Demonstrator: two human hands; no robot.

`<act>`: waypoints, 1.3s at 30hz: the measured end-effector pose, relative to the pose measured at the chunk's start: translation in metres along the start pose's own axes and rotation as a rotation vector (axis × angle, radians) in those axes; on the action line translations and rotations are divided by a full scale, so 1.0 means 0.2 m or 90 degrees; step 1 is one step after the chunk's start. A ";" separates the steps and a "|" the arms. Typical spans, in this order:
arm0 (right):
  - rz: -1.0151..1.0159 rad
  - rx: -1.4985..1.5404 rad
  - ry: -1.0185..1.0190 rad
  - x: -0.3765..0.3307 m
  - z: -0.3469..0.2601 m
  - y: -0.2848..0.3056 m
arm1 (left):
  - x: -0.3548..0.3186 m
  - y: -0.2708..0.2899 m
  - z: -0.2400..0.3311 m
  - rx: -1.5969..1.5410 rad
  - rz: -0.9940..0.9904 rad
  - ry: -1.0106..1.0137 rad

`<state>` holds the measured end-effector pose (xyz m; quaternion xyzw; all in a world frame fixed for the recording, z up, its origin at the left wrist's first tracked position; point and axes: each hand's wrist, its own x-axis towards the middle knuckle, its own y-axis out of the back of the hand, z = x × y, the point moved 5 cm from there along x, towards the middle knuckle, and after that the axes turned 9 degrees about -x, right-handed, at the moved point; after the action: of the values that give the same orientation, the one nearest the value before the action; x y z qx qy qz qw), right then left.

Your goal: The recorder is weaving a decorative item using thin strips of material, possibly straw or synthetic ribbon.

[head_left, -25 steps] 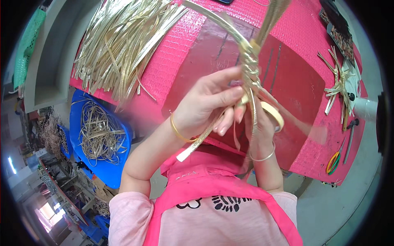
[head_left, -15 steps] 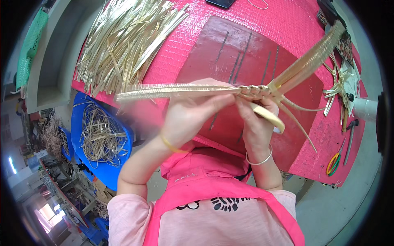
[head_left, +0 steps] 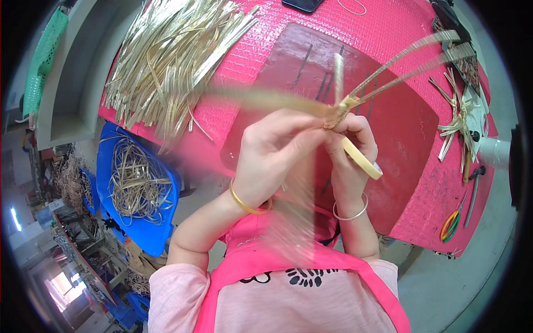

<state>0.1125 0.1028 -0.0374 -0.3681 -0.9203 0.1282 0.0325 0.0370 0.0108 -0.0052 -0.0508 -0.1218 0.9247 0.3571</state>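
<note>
Here, gold braid (head_left: pixel 336 116) sits between left grip (head_left: pixel 272 147) and right grip (head_left: pixel 345 173).

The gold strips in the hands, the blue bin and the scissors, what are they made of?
Gold strips: perhaps metallic-coated fake leather or plastic; they look thin and bendy and they glint, but I can't tell which.
Blue bin: probably plastic, with one even colour and a smooth look.
Scissors: thin grey blades, likely metal; brightly coloured handles, likely plastic.
</note>
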 end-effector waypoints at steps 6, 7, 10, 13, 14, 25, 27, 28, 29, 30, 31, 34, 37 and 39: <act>0.009 -0.355 0.222 -0.02 -0.09 0.00 | 0.01 0.02 -0.04 -0.115 -0.005 0.073; 0.009 -0.356 0.221 -0.02 -0.09 0.00 | 0.01 0.01 -0.06 -0.219 0.024 0.151; 0.044 -0.410 0.319 -0.02 -0.09 -0.01 | 0.00 0.01 -0.11 -0.317 0.046 0.219; 0.070 -0.096 0.104 -0.05 -0.01 -0.01 | 0.01 0.01 -0.06 -0.047 0.012 0.042; 0.077 0.057 0.052 -0.06 0.03 -0.02 | 0.01 0.00 -0.08 -0.048 0.012 0.043; 0.050 -0.274 0.231 -0.09 -0.16 0.29 | 0.37 0.19 -0.01 0.819 -0.269 -0.221; 0.047 -0.202 0.178 -0.08 -0.14 0.17 | 0.27 0.08 0.11 0.671 -0.206 -0.307; 0.038 -0.123 0.125 -0.08 -0.12 0.13 | 0.18 0.01 0.10 0.439 -0.236 -0.152; 0.001 -0.172 0.126 -0.08 -0.12 0.11 | 0.09 -0.05 0.05 0.316 -0.272 0.033; -0.041 -0.221 0.129 -0.08 -0.11 0.08 | 0.01 -0.09 -0.01 0.185 -0.297 0.213; -0.081 -0.346 0.140 -0.09 -0.11 0.06 | 0.00 -0.08 -0.04 0.214 -0.263 0.143; -0.237 -0.725 0.360 -0.07 -0.12 0.04 | -0.08 0.00 -0.09 0.199 -0.190 0.074; -0.271 -0.732 0.386 0.01 -0.12 -0.02 | -0.13 0.16 -0.15 0.103 0.030 0.153; -0.283 -0.664 0.409 0.18 -0.07 -0.13 | -0.10 0.24 -0.19 0.168 0.039 0.201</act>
<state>0.0715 0.1133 -0.0177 -0.1564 -0.8604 -0.4617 0.1485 0.0275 -0.0290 -0.0540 -0.1517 0.0595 0.9236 0.3470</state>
